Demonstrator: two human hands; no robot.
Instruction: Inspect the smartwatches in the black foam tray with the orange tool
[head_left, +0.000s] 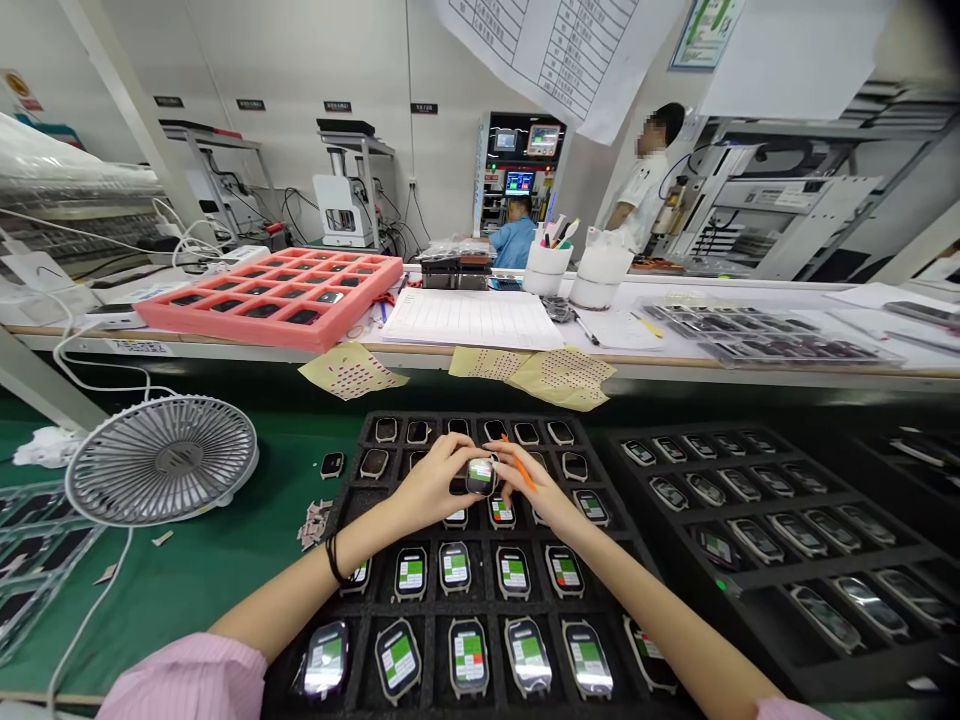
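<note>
Both my hands meet over the middle of a black foam tray (352, 500) filled with smartwatch bodies. My left hand (435, 485) is closed around one watch body (480, 474), holding it by its left side. My right hand (529, 482) pinches the same watch from the right and also carries a thin orange stick (519, 466) between its fingers. Watches in the near rows (469, 655) wear green, white and red stickers on their screens. The far rows (417, 432) hold bare watches.
A second black tray of watches (765, 530) lies to the right. A small white fan (161, 460) stands left on the green mat, a loose watch (331, 464) beside it. A pink tray (277, 295), paper sheets and cups sit on the shelf behind. Two people work far back.
</note>
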